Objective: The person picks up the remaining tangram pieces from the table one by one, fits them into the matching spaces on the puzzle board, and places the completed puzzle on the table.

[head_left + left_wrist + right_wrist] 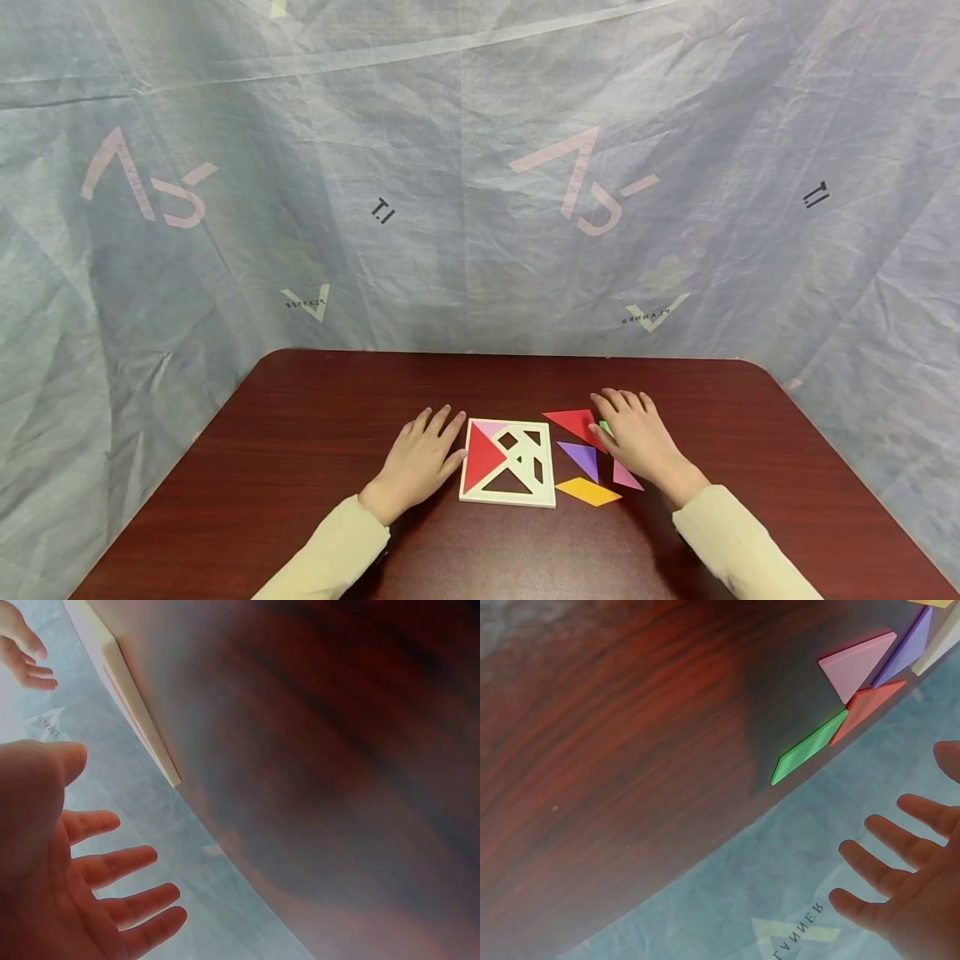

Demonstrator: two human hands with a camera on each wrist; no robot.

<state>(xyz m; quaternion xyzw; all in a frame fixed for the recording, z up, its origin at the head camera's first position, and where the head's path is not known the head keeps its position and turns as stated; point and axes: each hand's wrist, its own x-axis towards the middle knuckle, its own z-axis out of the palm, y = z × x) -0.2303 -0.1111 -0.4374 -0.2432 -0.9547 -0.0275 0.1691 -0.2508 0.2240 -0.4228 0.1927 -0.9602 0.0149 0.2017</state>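
A square cream tangram tray (504,499) lies on the table with a large red triangle (482,458) and a pink piece (489,427) set in it. Its other cutouts show dark wood. My left hand (417,463) is at the tray's left side, fingers extended, holding nothing. Over the loose pieces at the right is my right hand (636,435), fingers spread and nothing gripped. Near it lie a red triangle (572,422), a purple triangle (583,458), a yellow parallelogram (588,492), a pink triangle (857,664) and a green piece (808,747), partly hidden in the head view.
The dark reddish wooden table (315,417) has rounded far corners. Behind it and along both sides hangs a grey printed cloth (450,167). The loose pieces lie close together just right of the tray.
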